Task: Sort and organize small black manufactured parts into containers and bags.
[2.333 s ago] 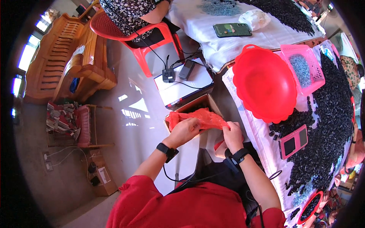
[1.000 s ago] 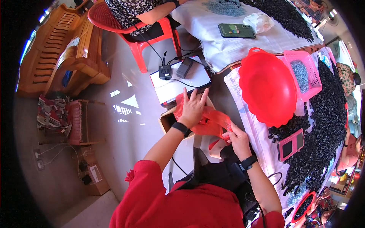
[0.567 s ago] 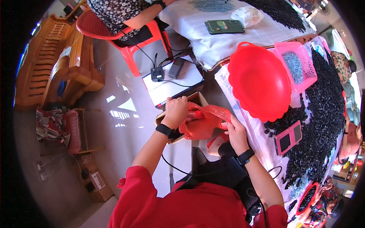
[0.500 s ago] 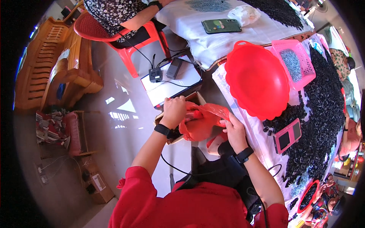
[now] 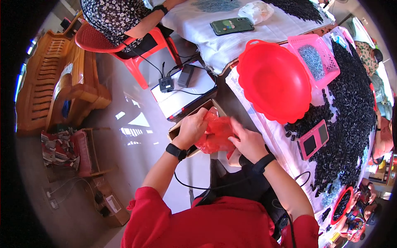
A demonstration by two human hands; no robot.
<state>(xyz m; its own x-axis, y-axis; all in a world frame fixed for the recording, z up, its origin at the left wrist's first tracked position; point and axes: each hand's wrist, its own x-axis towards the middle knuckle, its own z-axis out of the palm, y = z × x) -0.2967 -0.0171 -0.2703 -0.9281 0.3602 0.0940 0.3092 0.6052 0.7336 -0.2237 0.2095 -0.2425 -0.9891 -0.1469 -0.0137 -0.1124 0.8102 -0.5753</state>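
Observation:
A thin red plastic bag (image 5: 219, 133), crumpled and partly see-through, is between my two hands, over an open cardboard box (image 5: 216, 108). My left hand (image 5: 192, 129) is closed on the bag's left side. At its right edge, my right hand (image 5: 251, 143) has thumb and fingers bent against the plastic; the fingertips are slightly smeared. What the bag holds, if anything, I cannot make out. Most of the box's inside is hidden by my left hand and the bag.
On the cloth-covered table to the right are a scalloped red basin (image 5: 275, 82), a pink basket (image 5: 330, 68) of small metal pieces, a pink device (image 5: 313, 139) and many small black parts (image 5: 349, 111). Cabled devices (image 5: 166, 84) sit beyond the box. A person sits on a red chair (image 5: 138, 68).
The bag's spread opening has drawn together and the bag looks more bunched. My right hand has shifted left toward my left hand. The view has moved slightly.

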